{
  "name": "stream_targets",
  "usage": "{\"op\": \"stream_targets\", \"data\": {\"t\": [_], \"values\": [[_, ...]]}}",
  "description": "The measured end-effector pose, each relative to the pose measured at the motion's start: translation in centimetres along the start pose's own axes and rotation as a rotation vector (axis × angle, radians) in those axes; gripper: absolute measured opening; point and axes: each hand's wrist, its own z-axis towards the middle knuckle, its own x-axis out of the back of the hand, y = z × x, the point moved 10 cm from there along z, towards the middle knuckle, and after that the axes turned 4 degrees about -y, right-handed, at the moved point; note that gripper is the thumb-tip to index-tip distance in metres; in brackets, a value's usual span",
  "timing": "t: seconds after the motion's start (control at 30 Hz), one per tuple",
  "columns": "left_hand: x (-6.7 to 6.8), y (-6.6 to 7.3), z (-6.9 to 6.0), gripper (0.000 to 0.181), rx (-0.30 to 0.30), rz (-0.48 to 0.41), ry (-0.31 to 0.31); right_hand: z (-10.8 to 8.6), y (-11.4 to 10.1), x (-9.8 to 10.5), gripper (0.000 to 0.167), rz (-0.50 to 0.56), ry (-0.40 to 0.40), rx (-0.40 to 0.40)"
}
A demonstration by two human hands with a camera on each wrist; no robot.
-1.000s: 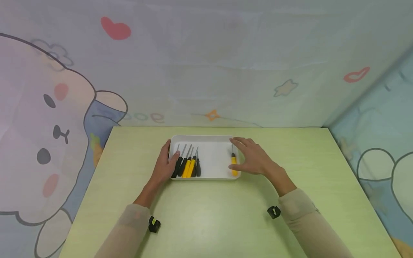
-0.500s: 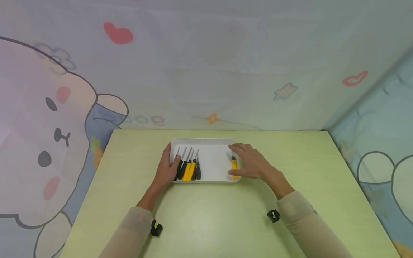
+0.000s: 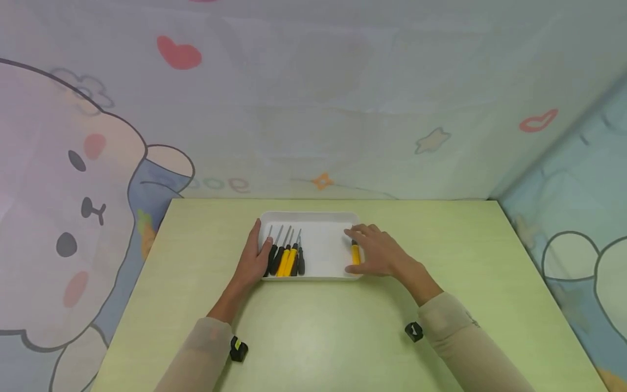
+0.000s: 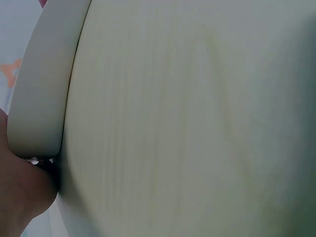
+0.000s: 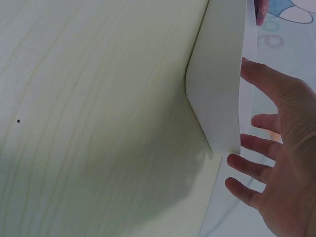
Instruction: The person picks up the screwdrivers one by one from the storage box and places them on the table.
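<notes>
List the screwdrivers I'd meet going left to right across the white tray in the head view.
First black-handled screwdriver, second black-handled screwdriver, first yellow-handled screwdriver, second yellow-handled screwdriver, slim black-handled screwdriver, lone yellow-handled screwdriver. Left out: an overlapped dark handle.

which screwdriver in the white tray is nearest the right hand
The yellow-handled screwdriver lying alone at the right end of the white tray, by the right hand. The other screwdrivers, black and yellow, lie grouped at the left end.
</notes>
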Motion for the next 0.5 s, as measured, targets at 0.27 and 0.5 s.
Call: {"op": "stream_targets", "data": {"t": [0.27,0.5], "values": [[-0.03,-0.24,0.01,0.068,0.033,0.012,0.009,0.25,-0.09,-0.57,0.097,-0.054,-0.049,-0.006],[0.03,-0.26,-0.08,0.068,0.026,0.008,0.018,0.34,-0.1,-0.56,0.097,-0.087,-0.11,-0.026]]}}
